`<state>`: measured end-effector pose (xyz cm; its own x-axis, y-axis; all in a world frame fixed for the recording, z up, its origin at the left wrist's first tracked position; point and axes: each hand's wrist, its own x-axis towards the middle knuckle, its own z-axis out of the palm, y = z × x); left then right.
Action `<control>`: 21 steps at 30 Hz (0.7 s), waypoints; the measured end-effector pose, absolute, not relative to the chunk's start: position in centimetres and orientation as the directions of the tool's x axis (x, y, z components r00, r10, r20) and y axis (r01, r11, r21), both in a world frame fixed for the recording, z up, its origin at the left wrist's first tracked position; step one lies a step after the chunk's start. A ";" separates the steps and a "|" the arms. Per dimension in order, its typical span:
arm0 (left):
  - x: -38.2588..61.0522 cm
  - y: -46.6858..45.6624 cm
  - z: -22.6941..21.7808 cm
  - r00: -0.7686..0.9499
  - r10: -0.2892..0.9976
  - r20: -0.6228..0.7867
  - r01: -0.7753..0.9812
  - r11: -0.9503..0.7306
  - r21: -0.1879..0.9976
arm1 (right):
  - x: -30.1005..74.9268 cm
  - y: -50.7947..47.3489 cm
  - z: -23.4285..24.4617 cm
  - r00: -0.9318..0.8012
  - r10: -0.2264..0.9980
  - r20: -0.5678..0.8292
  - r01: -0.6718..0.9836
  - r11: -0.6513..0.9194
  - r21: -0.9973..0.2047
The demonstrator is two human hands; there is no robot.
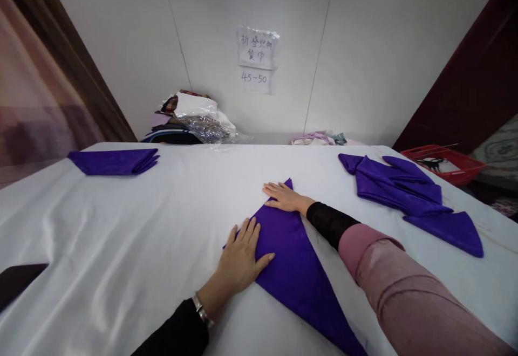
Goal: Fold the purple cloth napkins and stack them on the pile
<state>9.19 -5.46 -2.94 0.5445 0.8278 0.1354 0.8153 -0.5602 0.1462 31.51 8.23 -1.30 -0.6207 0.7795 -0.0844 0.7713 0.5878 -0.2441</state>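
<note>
A purple cloth napkin (295, 264) lies folded into a long triangle on the white-covered table (121, 237). My left hand (240, 259) rests flat on its left edge, fingers stretched out. My right hand (285, 197) lies flat on the far tip of the triangle, fingers extended. Neither hand grips anything.
A folded stack of purple napkins (115, 161) sits at the far left. Loose purple napkins (400, 186) and one folded triangle (449, 229) lie at the right. A red basket (445, 163) stands beyond the right edge. Bagged fabrics (194, 118) lean on the wall. A dark phone (18, 280) lies left.
</note>
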 end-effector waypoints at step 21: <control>9.4 -5.5 -2.7 0.543 0.827 0.145 0.816 -0.561 0.139 | 38.3 6.7 0.9 -0.110 0.994 -0.018 0.908 0.093 -0.408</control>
